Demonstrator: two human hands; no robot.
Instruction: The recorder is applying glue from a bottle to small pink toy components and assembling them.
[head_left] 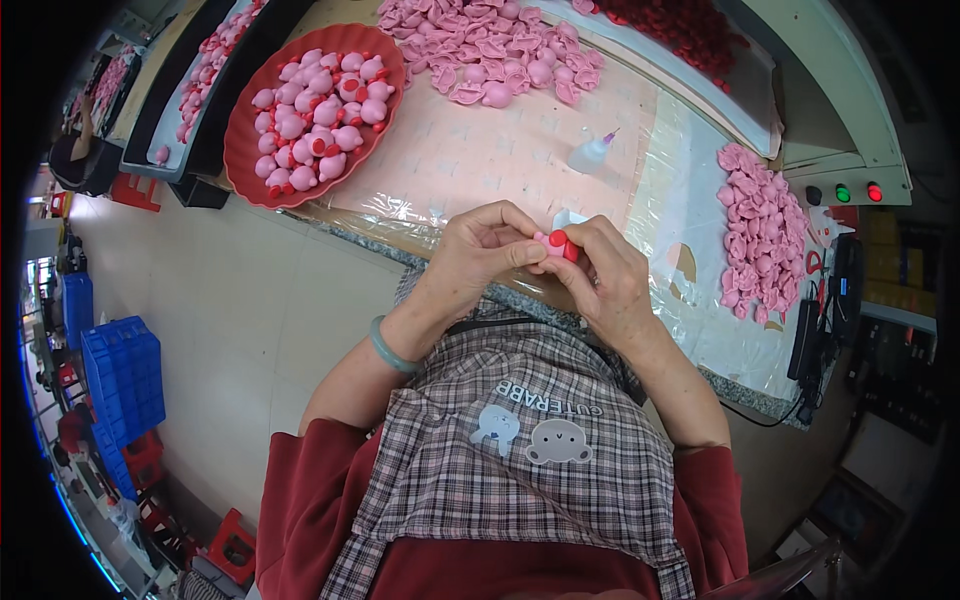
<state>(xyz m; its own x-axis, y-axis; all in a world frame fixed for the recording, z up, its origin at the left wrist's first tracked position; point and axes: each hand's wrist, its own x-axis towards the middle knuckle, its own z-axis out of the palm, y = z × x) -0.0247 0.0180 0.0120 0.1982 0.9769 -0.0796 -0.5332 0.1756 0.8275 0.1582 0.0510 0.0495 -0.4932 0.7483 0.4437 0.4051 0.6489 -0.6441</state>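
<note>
In front of my apron, at the table's near edge, I hold a small pink and red toy figure (557, 243) between both hands. My left hand (482, 250) pinches its pink side between thumb and fingers. On the other side, my right hand (612, 272) grips the red part with bent fingers. The fingers cover much of the toy. Beyond my hands stands a small translucent bottle (588, 156) with a thin needle tip. At the left, a red scalloped basin (240, 160) holds several pink figures (322, 140) with red parts.
Loose pink pieces (500, 55) are heaped at the table's back, and another pink heap (762, 235) lies at right. Red pieces (690, 35) fill a tray at back right. A machine housing with green and red buttons (858, 192) overhangs that side. Blue crates (122, 370) stand left.
</note>
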